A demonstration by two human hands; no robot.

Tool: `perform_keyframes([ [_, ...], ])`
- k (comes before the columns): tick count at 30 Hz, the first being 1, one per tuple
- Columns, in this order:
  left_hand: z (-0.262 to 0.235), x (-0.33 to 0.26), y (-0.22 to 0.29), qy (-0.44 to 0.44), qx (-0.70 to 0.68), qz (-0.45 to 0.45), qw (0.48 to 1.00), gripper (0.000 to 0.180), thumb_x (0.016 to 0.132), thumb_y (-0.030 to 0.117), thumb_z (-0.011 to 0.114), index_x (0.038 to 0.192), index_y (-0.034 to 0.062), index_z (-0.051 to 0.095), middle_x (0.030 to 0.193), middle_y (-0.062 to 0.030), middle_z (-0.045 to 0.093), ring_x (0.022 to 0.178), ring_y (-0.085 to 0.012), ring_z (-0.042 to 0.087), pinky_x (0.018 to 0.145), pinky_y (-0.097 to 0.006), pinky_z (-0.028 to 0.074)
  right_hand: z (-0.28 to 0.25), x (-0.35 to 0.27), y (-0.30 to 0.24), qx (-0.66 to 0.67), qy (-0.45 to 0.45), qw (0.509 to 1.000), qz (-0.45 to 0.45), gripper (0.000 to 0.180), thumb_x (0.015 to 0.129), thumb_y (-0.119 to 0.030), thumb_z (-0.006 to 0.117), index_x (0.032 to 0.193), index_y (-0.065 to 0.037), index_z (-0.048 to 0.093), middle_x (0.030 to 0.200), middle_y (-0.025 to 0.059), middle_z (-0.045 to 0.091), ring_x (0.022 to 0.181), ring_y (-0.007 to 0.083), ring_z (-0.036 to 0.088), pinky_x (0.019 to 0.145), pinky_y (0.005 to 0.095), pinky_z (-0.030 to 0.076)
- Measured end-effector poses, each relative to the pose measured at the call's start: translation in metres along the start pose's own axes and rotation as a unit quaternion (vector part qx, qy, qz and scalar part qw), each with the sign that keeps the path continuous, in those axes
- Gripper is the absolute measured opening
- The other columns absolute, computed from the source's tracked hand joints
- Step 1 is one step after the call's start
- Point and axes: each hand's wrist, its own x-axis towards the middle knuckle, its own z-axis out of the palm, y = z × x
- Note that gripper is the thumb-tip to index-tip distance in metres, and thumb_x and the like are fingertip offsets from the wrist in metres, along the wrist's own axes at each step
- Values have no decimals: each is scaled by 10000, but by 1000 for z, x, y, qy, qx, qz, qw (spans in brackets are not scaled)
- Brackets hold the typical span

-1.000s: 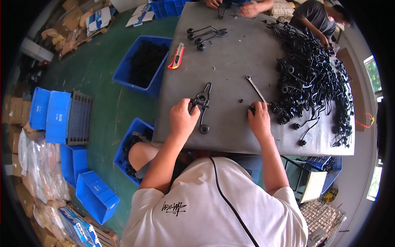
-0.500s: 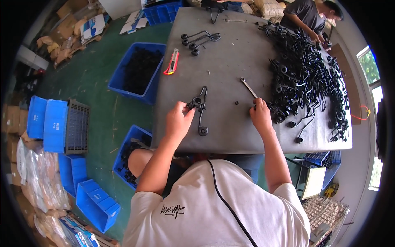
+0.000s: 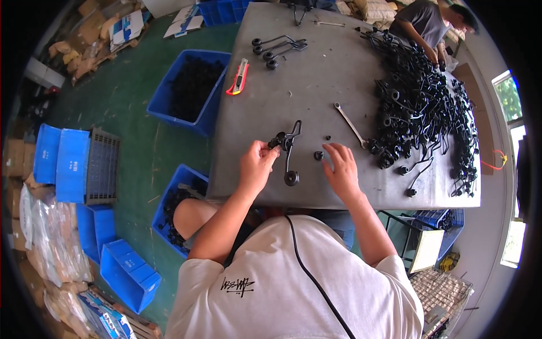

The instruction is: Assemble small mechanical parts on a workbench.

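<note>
My left hand (image 3: 259, 165) is closed around a black bent-wire bracket (image 3: 290, 150), pinching it near its upper clamp-like end. A round black roller (image 3: 291, 178) hangs at the bracket's lower end, above the table's near edge. To the right, my right hand (image 3: 340, 171) has a small black round part (image 3: 319, 155) at the tips of its thumb and forefinger, with the other fingers spread. Just above that part lies a tiny black piece (image 3: 328, 138). Beyond my right hand a metal wrench (image 3: 350, 125) rests slantwise on the table.
A large heap of black wire brackets (image 3: 409, 107) covers the table's right side. A red utility knife (image 3: 239, 78) lies near the left edge, with several brackets (image 3: 279, 50) farther back. Blue bins (image 3: 197, 121) stand left of the grey table (image 3: 265, 101). Another person (image 3: 420, 28) works at far right.
My right hand has moved left from the wrench's near end, bringing the small round part toward the bracket. My left hand and the bracket have shifted slightly right. The wrench stays on the table.
</note>
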Motion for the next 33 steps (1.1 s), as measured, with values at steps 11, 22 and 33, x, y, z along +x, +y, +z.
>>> perform_keyframes([
  [11, 6, -3, 2, -17, -62, -41, 997, 264, 936, 230, 735, 979, 7, 600, 818, -49, 730, 546, -56, 550, 476, -223, 415, 14, 27, -39, 274, -33, 952, 136, 292, 862, -43, 722, 1149, -52, 665, 1047, 89, 627, 853, 209, 640, 738, 326, 530],
  [22, 3, -3, 1, -25, -108, -56, 992, 263, 938, 239, 735, 986, 19, 598, 828, -31, 712, 544, -44, 517, 471, -220, 396, 16, 44, -57, 331, -65, 935, 114, 318, 857, -29, 745, 1160, -53, 653, 1017, 45, 596, 833, 128, 591, 717, 276, 493],
  [33, 7, -3, -2, -26, -103, -35, 994, 227, 942, 193, 726, 963, 11, 591, 835, -40, 714, 558, -41, 514, 498, -223, 413, 27, 23, 41, 8, -25, 989, 146, 247, 910, -175, 678, 1134, -89, 616, 1030, 152, 592, 911, 382, 629, 782, 461, 520],
])
